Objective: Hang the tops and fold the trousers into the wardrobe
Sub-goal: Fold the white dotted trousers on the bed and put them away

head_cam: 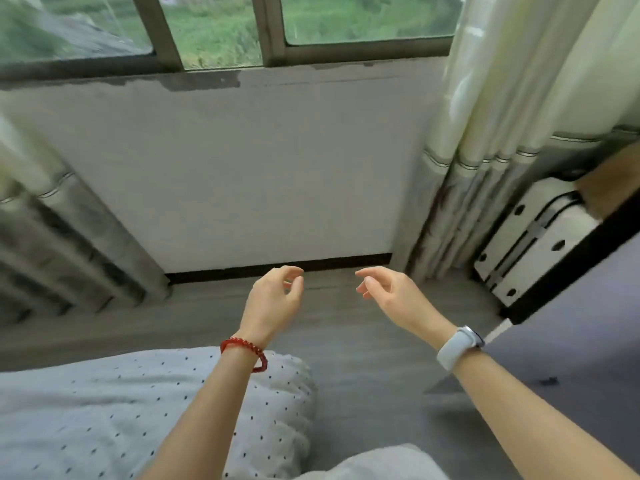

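— While I look down through the head camera, both of my hands hang in the air over the grey floor (pixel 346 341), and neither one holds anything. My left hand (pixel 275 299) sits just left of centre with loosely curled fingers, thumb and forefinger close but with nothing between them.

— And the right?

— My right hand (pixel 391 294) is at about three o'clock from the left one, a clear gap between them, fingers relaxed and pointing toward the left hand. A red bead bracelet (pixel 246 351) circles my left wrist; a watch with a pale band (pixel 459 346) is on my right.

— Where are the clothes, the tops and trousers?

— I cannot tell. At seven o'clock lies a pale, black-dotted padded fabric (pixel 104 410), which looks like bedding, and my left forearm crosses over its right end. The wardrobe does not show either.

— What else surrounds you?

— At twelve o'clock a white wall (pixel 242 168) rises under a window (pixel 221 29) with green outside. Curtains (pixel 485 133) hang at two o'clock, and more curtain folds at nine. At three o'clock a white case with dark fittings (pixel 530 247) stands beside a dark-edged surface (pixel 571 327).
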